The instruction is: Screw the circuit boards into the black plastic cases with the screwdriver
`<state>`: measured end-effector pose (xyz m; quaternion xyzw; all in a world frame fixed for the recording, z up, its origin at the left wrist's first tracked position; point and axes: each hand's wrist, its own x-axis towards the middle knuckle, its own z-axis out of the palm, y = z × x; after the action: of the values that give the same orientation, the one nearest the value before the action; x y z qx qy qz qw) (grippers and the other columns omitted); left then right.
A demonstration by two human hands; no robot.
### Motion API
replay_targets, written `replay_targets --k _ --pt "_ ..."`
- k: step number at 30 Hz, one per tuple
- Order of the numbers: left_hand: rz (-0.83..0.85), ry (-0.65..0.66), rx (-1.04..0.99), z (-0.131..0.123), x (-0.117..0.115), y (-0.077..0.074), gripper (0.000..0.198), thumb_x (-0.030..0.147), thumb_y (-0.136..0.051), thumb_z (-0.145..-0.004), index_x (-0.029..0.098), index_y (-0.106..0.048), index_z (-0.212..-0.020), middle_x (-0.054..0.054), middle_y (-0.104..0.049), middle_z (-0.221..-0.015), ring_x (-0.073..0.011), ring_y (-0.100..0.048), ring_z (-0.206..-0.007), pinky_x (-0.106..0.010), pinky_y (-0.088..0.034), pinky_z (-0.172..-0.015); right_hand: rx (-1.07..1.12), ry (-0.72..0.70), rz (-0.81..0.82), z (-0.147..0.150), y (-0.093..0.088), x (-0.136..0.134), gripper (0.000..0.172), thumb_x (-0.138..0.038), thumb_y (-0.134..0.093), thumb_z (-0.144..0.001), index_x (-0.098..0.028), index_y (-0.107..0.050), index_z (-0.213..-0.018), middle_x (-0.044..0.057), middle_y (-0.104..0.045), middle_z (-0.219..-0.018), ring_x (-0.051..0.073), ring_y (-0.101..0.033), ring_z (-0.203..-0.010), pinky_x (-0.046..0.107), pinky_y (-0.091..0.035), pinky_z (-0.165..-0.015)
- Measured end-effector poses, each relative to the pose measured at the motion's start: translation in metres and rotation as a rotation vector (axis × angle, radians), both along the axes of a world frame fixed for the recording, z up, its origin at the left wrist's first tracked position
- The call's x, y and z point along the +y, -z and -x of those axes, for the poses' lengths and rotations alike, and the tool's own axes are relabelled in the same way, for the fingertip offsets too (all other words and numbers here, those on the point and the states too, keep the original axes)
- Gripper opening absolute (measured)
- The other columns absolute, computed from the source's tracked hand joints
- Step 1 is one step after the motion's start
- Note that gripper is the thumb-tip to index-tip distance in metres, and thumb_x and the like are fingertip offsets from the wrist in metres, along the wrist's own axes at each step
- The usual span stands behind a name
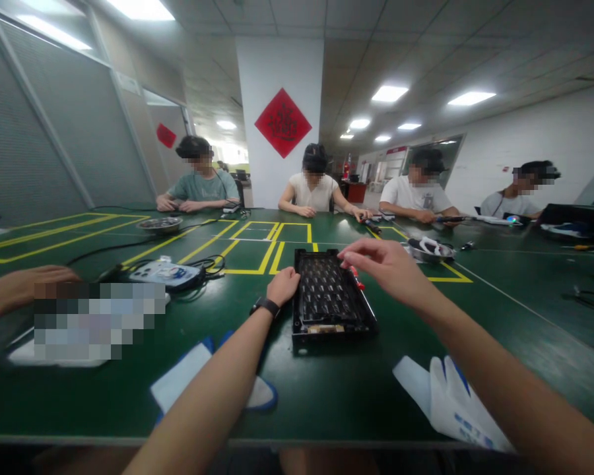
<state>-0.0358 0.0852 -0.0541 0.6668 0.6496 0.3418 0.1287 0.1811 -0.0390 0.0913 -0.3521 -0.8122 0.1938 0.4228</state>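
1. The left hand (284, 286) is curling against the left edge of a shallow, black, rectangular tray (327, 290) with rows of shiny raised bumps, apparently steadying it; whether the fingers are clamping the edge, I cannot tell.
2. The right hand (376, 260) is hovering at the tray's far right corner, thumb and fingers drawn close to one another, as if for fine work; contact, or a small thing between the fingertips, is not clear.
3. The tray is lying flat on the dark green, glossy tabletop (327, 402), between the two hands, probably so that both can reach it.
4. A small, glossy red part (354, 271) is showing at the tray's right side, just below the right hand; I cannot tell whether it is attached.
5. A white fabric glove with blue trim (185, 373) is lying nearer the wearer than the left hand, partly under that forearm; a second white-and-blue glove (462, 412) is lying nearer than the right hand. Both are seemingly set aside, leaving the fingers bare.
6. The second glove is bearing blue print, too blurred to read.
7. Left of the left hand, a pale grey box with dark cables (163, 274) is resting; no brand is readable.
8. Far beyond both hands, a red diamond-shaped sign (283, 123) is displaying dark brush-like writing, which I cannot read surely.
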Motion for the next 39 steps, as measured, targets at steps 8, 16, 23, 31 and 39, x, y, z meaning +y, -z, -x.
replay_targets --k 8,16,23,31,39 --pt "0.006 -0.004 0.001 0.000 -0.001 -0.001 0.020 0.029 -0.040 -0.078 0.018 -0.037 -0.061 0.001 -0.049 -0.061 -0.0120 -0.047 -0.060 -0.023 -0.028 -0.054 -0.568 0.131 0.009 0.027 0.084 0.069 0.013 -0.026 -0.065 -0.072 -0.018 -0.069 -0.081 0.003 -0.067 -0.076 0.014 -0.059 -0.071 0.024 -0.040 -0.064" --pt "-0.008 0.002 0.011 0.000 0.000 0.002 0.021 0.030 -0.040 -0.078 0.018 -0.035 -0.060 0.002 -0.049 -0.062 -0.0116 -0.047 -0.061 -0.023 -0.028 -0.054 -0.528 0.118 0.037 0.033 0.112 0.098 0.007 -0.022 -0.069 -0.067 -0.016 -0.068 -0.068 0.004 -0.064 -0.068 0.013 -0.057 -0.066 0.024 -0.041 -0.065" --pt "-0.007 -0.001 0.024 0.000 0.003 0.001 0.021 0.029 -0.040 -0.077 0.018 -0.036 -0.059 0.002 -0.048 -0.060 -0.0117 -0.045 -0.059 -0.024 -0.027 -0.053 -0.241 -0.020 0.090 0.045 0.104 0.077 0.010 -0.022 -0.057 -0.076 -0.013 -0.061 -0.076 0.005 -0.065 -0.075 0.012 -0.060 -0.070 0.024 -0.046 -0.067" --pt "-0.015 -0.001 0.028 0.000 0.003 0.002 0.020 0.029 -0.041 -0.077 0.018 -0.038 -0.060 0.001 -0.050 -0.061 -0.0120 -0.047 -0.060 -0.024 -0.028 -0.054 -0.003 -0.386 0.590 0.044 0.098 0.059 0.033 -0.036 -0.075 -0.057 -0.011 -0.062 -0.074 0.003 -0.064 -0.064 0.010 -0.056 -0.053 0.022 -0.046 -0.051" --pt "-0.033 0.000 0.028 0.001 0.005 0.004 0.021 0.031 -0.040 -0.077 0.018 -0.039 -0.060 0.001 -0.050 -0.061 -0.0119 -0.046 -0.058 -0.024 -0.027 -0.053 -0.254 -0.453 0.483 0.038 0.100 0.055 0.025 -0.033 -0.067 -0.068 -0.011 -0.069 -0.082 0.005 -0.069 -0.076 0.014 -0.063 -0.071 0.025 -0.047 -0.070"
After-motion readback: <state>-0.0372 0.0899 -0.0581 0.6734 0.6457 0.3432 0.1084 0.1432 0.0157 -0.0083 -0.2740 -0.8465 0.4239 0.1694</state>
